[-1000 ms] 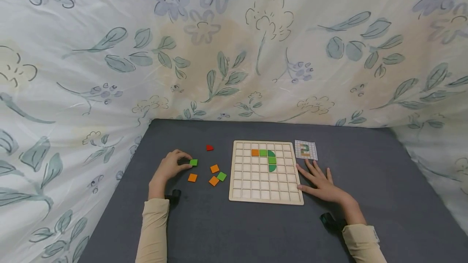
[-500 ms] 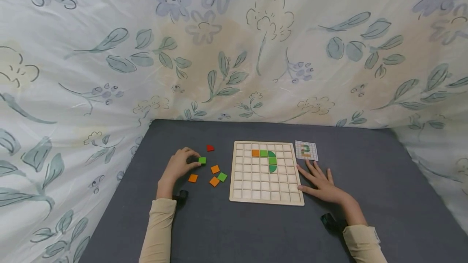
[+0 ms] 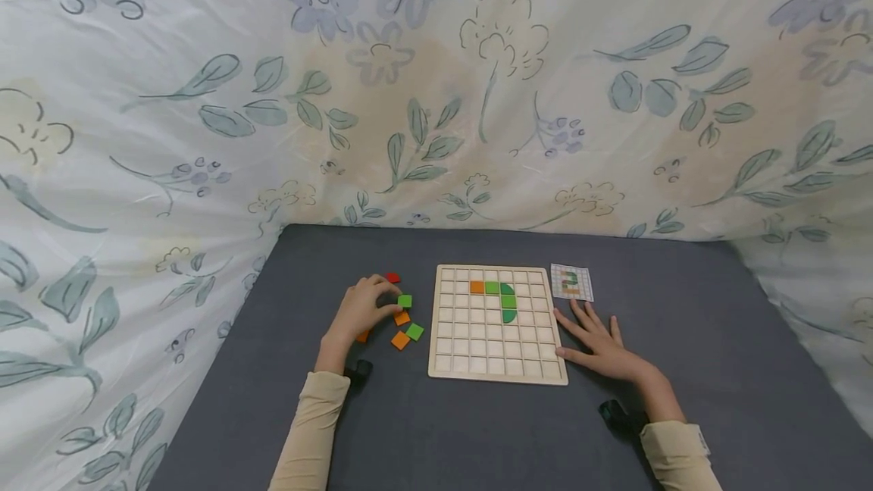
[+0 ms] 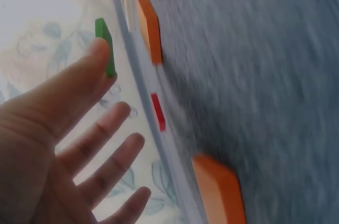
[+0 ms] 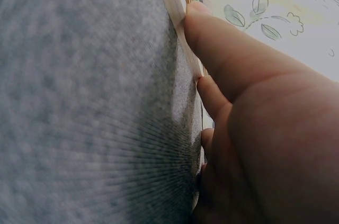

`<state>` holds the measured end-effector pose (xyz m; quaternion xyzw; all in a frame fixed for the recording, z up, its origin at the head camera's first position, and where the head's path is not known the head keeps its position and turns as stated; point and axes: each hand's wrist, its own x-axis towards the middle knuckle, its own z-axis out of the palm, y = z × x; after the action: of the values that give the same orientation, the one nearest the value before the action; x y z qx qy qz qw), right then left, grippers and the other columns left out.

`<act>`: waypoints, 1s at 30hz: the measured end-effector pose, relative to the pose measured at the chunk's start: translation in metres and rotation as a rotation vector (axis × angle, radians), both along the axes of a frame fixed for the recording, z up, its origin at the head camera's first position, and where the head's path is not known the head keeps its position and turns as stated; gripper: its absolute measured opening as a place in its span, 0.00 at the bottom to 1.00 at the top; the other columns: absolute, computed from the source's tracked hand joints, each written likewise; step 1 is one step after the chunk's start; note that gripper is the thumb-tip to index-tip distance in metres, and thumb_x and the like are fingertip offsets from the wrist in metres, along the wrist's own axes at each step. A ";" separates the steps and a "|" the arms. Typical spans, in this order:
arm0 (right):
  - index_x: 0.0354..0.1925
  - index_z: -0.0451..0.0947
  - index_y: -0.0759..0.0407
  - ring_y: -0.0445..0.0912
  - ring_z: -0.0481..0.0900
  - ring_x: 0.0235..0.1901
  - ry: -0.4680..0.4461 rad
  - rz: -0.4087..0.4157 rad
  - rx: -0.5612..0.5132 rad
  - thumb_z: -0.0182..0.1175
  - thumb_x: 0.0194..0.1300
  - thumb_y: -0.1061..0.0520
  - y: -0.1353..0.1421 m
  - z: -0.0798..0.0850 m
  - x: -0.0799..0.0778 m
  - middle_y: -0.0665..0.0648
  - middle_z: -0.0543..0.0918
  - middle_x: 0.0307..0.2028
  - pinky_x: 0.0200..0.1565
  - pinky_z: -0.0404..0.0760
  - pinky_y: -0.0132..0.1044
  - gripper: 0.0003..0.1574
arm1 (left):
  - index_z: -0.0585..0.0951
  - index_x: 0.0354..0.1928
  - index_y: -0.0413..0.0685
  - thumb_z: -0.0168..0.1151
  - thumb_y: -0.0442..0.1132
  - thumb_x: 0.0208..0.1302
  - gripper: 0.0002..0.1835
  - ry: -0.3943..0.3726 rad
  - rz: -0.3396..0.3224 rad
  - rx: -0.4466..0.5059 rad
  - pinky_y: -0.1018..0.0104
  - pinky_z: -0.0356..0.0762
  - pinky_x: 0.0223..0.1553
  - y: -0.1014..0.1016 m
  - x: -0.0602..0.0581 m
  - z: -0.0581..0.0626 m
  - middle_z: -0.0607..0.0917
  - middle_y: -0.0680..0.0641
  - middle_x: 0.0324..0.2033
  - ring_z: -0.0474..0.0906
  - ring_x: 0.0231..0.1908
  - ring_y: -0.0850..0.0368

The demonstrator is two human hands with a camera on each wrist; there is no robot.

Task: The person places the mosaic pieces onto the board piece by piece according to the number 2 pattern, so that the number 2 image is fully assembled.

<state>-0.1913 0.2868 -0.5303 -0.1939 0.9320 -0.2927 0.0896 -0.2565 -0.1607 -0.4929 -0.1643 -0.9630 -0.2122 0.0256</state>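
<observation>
Between thumb and fingertip, my left hand [image 3: 361, 309] pinches a green square tile [image 3: 405, 301]. In the left wrist view that green tile [image 4: 105, 46] is raised above the cloth, with the other fingers spread. My right hand [image 3: 603, 343] lies with fingers spread at the right edge of the wooden grid board [image 3: 470, 378]; its thumb and index fingertip touch the rim [image 5: 183, 38] in the right wrist view. On the board an orange tile [image 3: 477, 287], green squares and dark green rounded pieces [image 3: 508, 316] form a bent row.
Under and beside the left hand lie orange tiles [image 3: 400, 340], another green tile [image 3: 415, 332] and a red piece [image 3: 392, 277], partly covered. A small pattern card [image 3: 571, 283] lies beyond the right fingers. Grey cloth [image 3: 477, 430] covers the table; a floral curtain [image 3: 436, 97] stands behind.
My left hand has moved right with the green tile, from left of the loose tiles to over them, toward the board. The right hand has stayed at the board's edge.
</observation>
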 end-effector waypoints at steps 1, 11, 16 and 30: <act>0.72 0.50 0.49 0.67 0.31 0.69 -0.001 0.001 0.003 0.56 0.63 0.41 0.000 0.000 0.000 0.67 0.40 0.71 0.58 0.21 0.71 0.45 | 0.83 0.44 0.58 0.66 0.50 0.55 0.14 0.001 0.000 -0.005 0.40 0.65 0.55 0.003 0.000 0.000 0.77 0.49 0.47 0.71 0.49 0.47; 0.72 0.50 0.49 0.66 0.30 0.69 -0.004 -0.003 0.006 0.56 0.63 0.41 0.000 -0.002 0.001 0.66 0.40 0.72 0.59 0.21 0.70 0.45 | 0.83 0.43 0.58 0.66 0.52 0.55 0.15 0.012 -0.012 -0.016 0.42 0.67 0.55 0.025 0.000 -0.002 0.78 0.50 0.45 0.72 0.47 0.49; 0.72 0.49 0.47 0.66 0.30 0.69 -0.014 -0.004 0.009 0.55 0.63 0.40 0.000 -0.001 -0.001 0.66 0.39 0.72 0.59 0.21 0.70 0.46 | 0.83 0.44 0.57 0.66 0.52 0.55 0.16 0.009 -0.042 0.012 0.41 0.65 0.57 0.037 -0.001 -0.001 0.78 0.51 0.46 0.72 0.49 0.49; 0.72 0.50 0.48 0.65 0.31 0.69 -0.008 -0.012 0.023 0.56 0.63 0.40 0.000 0.000 -0.001 0.66 0.40 0.72 0.59 0.22 0.70 0.45 | 0.82 0.46 0.59 0.65 0.54 0.55 0.17 0.000 -0.147 0.039 0.44 0.67 0.55 0.073 -0.004 -0.002 0.77 0.51 0.48 0.71 0.50 0.48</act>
<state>-0.1918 0.2872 -0.5304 -0.1861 0.9362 -0.2830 0.0937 -0.2609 -0.0876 -0.4954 -0.2339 -0.9440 -0.2323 0.0131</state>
